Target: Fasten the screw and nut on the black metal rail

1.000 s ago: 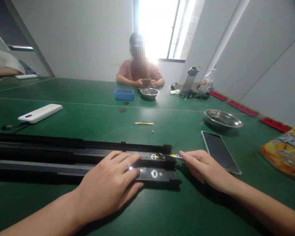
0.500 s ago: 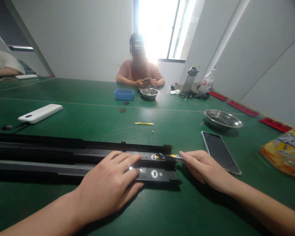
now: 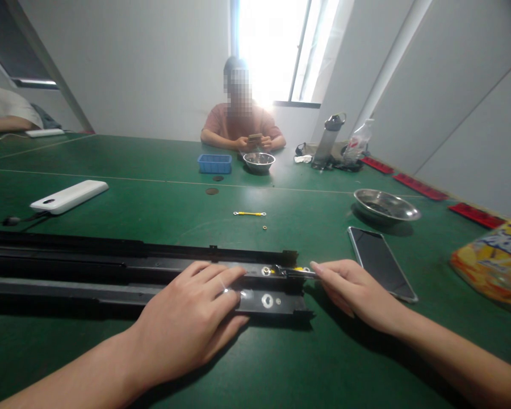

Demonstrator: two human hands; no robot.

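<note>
A long black metal rail [image 3: 111, 272] lies across the green table [image 3: 162, 204] in front of me. My left hand [image 3: 187, 318] rests flat on its right end, fingers stretched out over the rail. My right hand [image 3: 353, 289] is closed in a pinch on a thin dark tool [image 3: 296, 272], whose tip points at a silver screw [image 3: 266, 271] on the rail, beside a yellow piece. A loose yellow wire [image 3: 250, 214] with ring ends and a small washer [image 3: 265, 228] lie further back on the table.
A phone [image 3: 381, 261] lies face up right of my right hand, a steel bowl [image 3: 385, 205] behind it, a yellow snack bag [image 3: 494, 261] at far right. A white power bank [image 3: 68, 196] is at left. Across the table a person holds a phone behind a blue tray [image 3: 215, 163] and another bowl [image 3: 259, 162].
</note>
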